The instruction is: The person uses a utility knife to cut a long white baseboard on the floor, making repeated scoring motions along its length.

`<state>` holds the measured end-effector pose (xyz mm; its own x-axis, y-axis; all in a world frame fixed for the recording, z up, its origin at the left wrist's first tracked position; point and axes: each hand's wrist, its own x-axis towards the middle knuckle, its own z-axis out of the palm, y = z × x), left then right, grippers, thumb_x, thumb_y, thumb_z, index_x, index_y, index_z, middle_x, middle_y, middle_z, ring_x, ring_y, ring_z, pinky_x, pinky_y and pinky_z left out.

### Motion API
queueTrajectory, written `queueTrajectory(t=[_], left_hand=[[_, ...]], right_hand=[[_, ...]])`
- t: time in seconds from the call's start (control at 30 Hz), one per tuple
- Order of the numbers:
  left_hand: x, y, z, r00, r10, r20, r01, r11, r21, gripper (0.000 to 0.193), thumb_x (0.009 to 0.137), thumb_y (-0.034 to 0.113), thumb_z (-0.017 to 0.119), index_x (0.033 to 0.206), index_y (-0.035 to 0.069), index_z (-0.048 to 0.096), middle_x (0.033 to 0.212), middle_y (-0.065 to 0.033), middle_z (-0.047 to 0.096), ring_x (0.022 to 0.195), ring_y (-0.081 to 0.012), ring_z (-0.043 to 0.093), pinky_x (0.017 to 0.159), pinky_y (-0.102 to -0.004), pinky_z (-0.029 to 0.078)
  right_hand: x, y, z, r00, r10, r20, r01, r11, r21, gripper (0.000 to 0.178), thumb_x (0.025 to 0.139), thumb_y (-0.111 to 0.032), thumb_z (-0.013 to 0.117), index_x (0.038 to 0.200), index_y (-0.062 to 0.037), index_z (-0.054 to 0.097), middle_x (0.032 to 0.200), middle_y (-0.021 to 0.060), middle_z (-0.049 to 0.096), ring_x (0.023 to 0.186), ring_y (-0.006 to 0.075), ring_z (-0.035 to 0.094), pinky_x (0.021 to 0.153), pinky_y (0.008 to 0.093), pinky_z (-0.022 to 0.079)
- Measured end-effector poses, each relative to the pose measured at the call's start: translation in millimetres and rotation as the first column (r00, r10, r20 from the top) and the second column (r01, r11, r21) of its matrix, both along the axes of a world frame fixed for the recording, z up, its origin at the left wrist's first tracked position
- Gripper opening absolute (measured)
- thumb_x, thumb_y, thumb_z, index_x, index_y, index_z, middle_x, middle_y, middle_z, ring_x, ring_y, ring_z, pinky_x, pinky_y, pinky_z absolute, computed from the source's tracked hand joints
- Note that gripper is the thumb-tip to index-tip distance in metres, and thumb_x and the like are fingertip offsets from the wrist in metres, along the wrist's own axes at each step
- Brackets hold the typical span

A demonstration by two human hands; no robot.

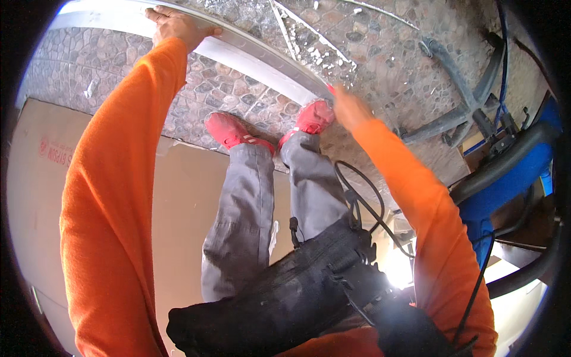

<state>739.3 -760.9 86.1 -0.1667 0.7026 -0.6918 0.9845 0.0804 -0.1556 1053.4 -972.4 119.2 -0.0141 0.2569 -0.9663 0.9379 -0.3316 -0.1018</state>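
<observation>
A long pale metal profile (256, 59) curves across the top of the head view, its right end near my right shoe. My left hand (178, 28) lies over its upper left stretch, fingers across it and thumb pointing right along it. At the profile's right end is my right hand (352, 108), closed and slightly blurred. A small red piece (331, 89) of whatever it holds sticks out toward the metal; the rest is hidden in the fist. My red shoes (229, 129) stand just below the profile on the stone-patterned floor (202, 92).
White crumbs (324, 52) and thin white strips (312, 30) litter the floor beyond the profile. A tan gypsum board (184, 208) lies below my feet. At right are a dusty chair base (470, 107) and a blue chair (505, 190). A black bag (279, 291) with cables hangs at my waist.
</observation>
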Motion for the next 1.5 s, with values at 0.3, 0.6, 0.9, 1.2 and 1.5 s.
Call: queueTrajectory(t=[0.3,0.6,0.9,1.2,1.5], left_hand=[[-7.5,7.0,-1.6,0.995,-0.078,-0.065,0.072,0.994,-0.086,0.141,0.058,0.069,0.075,0.141,-0.018,0.002,0.146,-0.0433,0.003,0.131,-0.0469,0.038,0.106,-0.0382,0.039],[1.9,10.0,1.6,0.999,0.024,-0.036,-0.027,0.998,-0.061,0.143,0.057,0.066,0.078,0.141,-0.019,-0.002,0.147,-0.0411,0.001,0.130,-0.0433,0.041,0.105,-0.0380,0.040],[1.5,3.7,-7.5,1.000,-0.007,-0.020,0.007,1.000,-0.015,0.143,0.058,0.067,0.077,0.141,-0.018,-0.002,0.147,-0.0415,0.003,0.127,-0.0449,0.044,0.103,-0.0371,0.042],[-8.2,3.9,-13.8,1.000,-0.015,-0.018,0.015,0.999,-0.029,0.143,0.058,0.070,0.075,0.139,-0.021,0.000,0.146,-0.0434,0.005,0.133,-0.0455,0.034,0.106,-0.0401,0.038],[-7.9,3.9,-14.5,0.994,-0.103,-0.029,0.103,0.995,0.001,0.143,0.058,0.070,0.075,0.137,-0.024,0.001,0.143,-0.0468,0.004,0.131,-0.0492,0.032,0.105,-0.0423,0.039]], right_hand=[[24.0,-37.1,-29.9,0.999,-0.016,0.047,0.014,0.999,0.033,0.028,0.094,-0.018,0.036,0.117,-0.0034,0.043,0.108,0.0326,0.060,0.099,0.0494,0.059,0.084,0.0549,0.046],[84.6,-78.5,-6.8,0.961,0.116,0.249,-0.073,0.982,-0.177,0.031,0.097,-0.023,0.035,0.123,-0.0072,0.041,0.110,0.0275,0.061,0.101,0.0449,0.060,0.085,0.0528,0.047],[38.5,-44.6,-1.4,0.996,-0.067,0.064,0.060,0.992,0.110,0.028,0.092,-0.017,0.036,0.117,-0.0049,0.041,0.107,0.0314,0.060,0.098,0.0514,0.057,0.085,0.0567,0.043],[-29.3,36.4,-25.6,0.993,0.075,-0.089,-0.060,0.985,0.161,0.027,0.092,-0.016,0.037,0.112,0.0014,0.042,0.099,0.0339,0.061,0.095,0.0497,0.060,0.082,0.0555,0.046],[90.0,-76.7,-10.0,0.971,0.232,0.049,-0.226,0.968,-0.109,0.030,0.091,-0.017,0.041,0.117,-0.0027,0.040,0.095,0.0319,0.062,0.091,0.0500,0.061,0.081,0.0573,0.044]])
